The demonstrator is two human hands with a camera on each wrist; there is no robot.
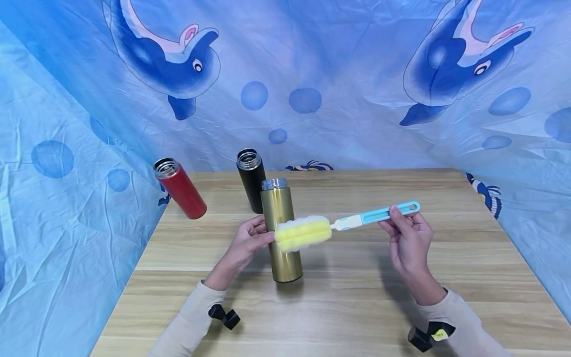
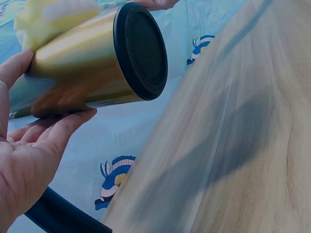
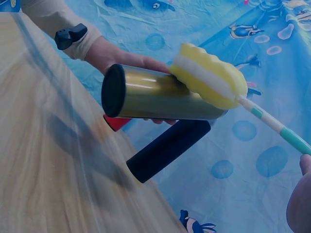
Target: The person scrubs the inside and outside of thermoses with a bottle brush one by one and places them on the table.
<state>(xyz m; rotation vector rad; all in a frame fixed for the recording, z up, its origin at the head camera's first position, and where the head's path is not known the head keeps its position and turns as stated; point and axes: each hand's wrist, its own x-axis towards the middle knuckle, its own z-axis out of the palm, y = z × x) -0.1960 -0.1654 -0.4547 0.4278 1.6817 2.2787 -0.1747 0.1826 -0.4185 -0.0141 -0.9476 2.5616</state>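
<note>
My left hand (image 1: 250, 240) grips a gold thermos bottle (image 1: 286, 267) by its side, lifted above the table. Its mouth is uncapped and shows a steel rim at the top; the black base (image 2: 142, 52) faces the left wrist camera. In my right hand (image 1: 410, 240) a bottle brush (image 1: 304, 234) is pinched by its light blue handle (image 1: 375, 215). The brush's yellow and white sponge head points left and overlaps the gold bottle's front in the head view. In the right wrist view the sponge (image 3: 209, 75) lies across the bottle's upper part, near the left fingers.
An uncapped black thermos bottle (image 1: 251, 181) stands behind the gold one. To the left, a red thermos bottle (image 1: 182, 191), also uncapped, stands near the wooden table's (image 1: 357, 307) far left edge. A blue dolphin-print cloth (image 1: 339, 134) hangs behind and around the table.
</note>
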